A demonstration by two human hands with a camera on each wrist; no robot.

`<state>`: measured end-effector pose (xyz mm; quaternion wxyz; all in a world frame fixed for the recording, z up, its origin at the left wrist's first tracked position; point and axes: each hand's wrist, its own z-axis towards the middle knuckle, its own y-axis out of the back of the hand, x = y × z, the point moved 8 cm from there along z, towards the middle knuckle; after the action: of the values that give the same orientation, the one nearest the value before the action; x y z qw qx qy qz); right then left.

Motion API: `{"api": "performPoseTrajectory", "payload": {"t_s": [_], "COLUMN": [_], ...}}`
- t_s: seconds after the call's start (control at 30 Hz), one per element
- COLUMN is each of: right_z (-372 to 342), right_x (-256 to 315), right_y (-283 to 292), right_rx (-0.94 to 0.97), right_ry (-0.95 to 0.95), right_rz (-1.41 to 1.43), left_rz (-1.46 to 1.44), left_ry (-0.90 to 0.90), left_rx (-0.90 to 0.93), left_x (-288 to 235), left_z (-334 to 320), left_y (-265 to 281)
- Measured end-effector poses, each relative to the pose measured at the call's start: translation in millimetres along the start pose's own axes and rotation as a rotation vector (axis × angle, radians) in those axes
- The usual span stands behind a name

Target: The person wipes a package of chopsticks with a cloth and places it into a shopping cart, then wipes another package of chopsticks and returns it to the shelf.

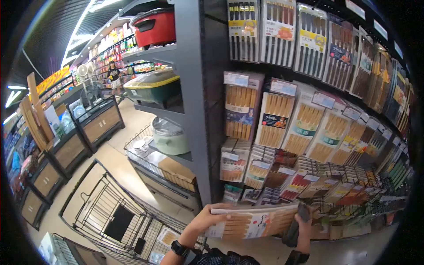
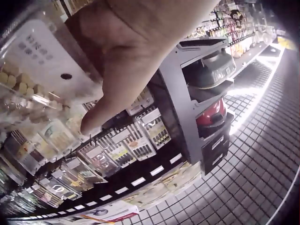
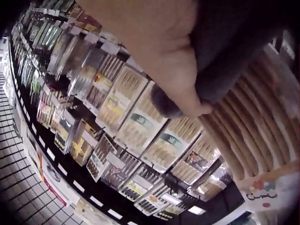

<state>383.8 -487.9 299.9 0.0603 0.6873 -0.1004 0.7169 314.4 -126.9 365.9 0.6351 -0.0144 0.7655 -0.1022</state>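
A long clear pack of light wooden chopsticks [image 1: 258, 223] with a white printed label is held sideways between both hands at the bottom of the head view. My left hand [image 1: 211, 221] grips its left end, thumb across the front. At the right end my right hand [image 1: 302, 223] grips the pack together with a dark grey cloth-like item. In the left wrist view the left hand [image 2: 126, 51] holds the pack's white end [image 2: 47, 61]. The right wrist view shows the right hand [image 3: 164, 56] with its thumb against the dark item [image 3: 220, 70], beside the chopsticks [image 3: 253, 126].
Packs of chopsticks [image 1: 274, 115] hang in rows on the rack ahead. A grey shelf post [image 1: 194, 88] stands left of them, beside shelves with a red cooker [image 1: 154, 28] and a pale green pot [image 1: 170, 137]. A wire cart [image 1: 132, 225] is at lower left.
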Motion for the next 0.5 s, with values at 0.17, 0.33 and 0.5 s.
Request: {"api": "performPoseTrajectory", "payload": {"t_s": [0.17, 0.33, 0.5], "right_z": [26, 31, 10], "right_x": [13, -2, 12], "right_y": [-69, -134, -176], "right_rx": [-0.052, 0.073, 0.223], "right_ry": [0.028, 0.059, -0.212], "right_rz": [-0.044, 0.078, 0.244], "left_rz": [0.06, 0.068, 0.02], "left_ry": [-0.2, -0.303, -0.393], "left_rx": [-0.147, -0.312, -0.412], "left_x": [-28, -33, -40], "left_z": [-29, -65, -85], "left_y": [44, 93, 111]}}
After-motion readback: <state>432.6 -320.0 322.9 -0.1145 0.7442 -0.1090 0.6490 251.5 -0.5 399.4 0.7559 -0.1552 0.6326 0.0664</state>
